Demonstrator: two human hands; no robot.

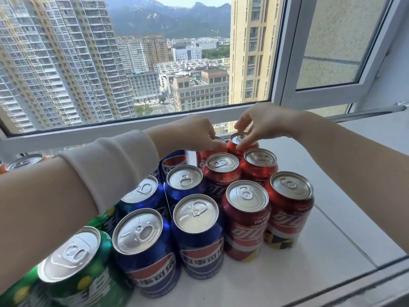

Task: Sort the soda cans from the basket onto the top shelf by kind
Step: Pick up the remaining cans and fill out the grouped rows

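Upright soda cans stand grouped on a white shelf (321, 251) by the window. Several red cola cans (245, 220) fill the right columns, several blue cans (197, 235) the middle, and green cans (75, 269) the near left. My left hand (194, 132) reaches over the blue cans and grips the rim of a red can (207, 155) in the back row. My right hand (263, 122) pinches the top of the back-right red can (241, 144) with fingertips and thumb. My left forearm hides part of the green and blue rows.
An orange can (20, 163) peeks out at the far left behind my arm. The window frame (132, 129) runs just behind the cans, with an open sash (327, 91) and a metal rod (371, 113) to the right. The shelf's front edge lies at bottom right.
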